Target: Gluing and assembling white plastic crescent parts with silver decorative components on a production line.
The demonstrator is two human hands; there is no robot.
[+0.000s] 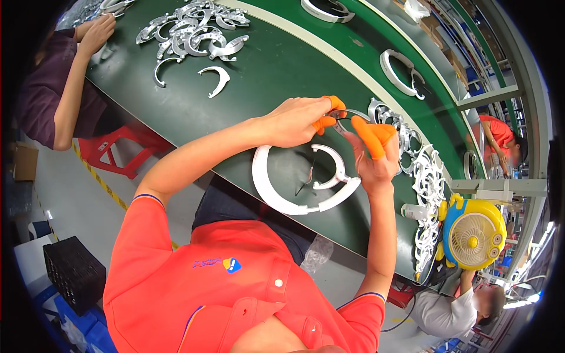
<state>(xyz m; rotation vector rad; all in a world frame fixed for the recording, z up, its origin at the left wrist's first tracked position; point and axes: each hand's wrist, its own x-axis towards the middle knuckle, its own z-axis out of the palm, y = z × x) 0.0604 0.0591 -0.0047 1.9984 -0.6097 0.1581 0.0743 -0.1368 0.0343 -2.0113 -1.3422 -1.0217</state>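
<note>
silvery curved piece, held above the worktop between the two hands, ahead of the person's chest. the left hand, its fingertips in orange covers, pinches the piece from the left; the right hand, likewise covered in orange, has thumb and forefinger gripping it from the right, though the exact contact is partly hidden. step in hand, as judged from the pose: close two-handed fingertip work on this one piece. the next move seems to call for a steady left pinch while the right fingers adjust their hold. just below the hands, a large white c-shaped band lies on the worktop, with a smaller white arc inside its curve and a thin dark wire nearby; whether band and arc are joined cannot be told. to the right, a row of white curved parts lines the worktop beside a yellow and blue fan; farther off at upper left, a heap of silvery curved parts, near a co-worker's hand
</note>
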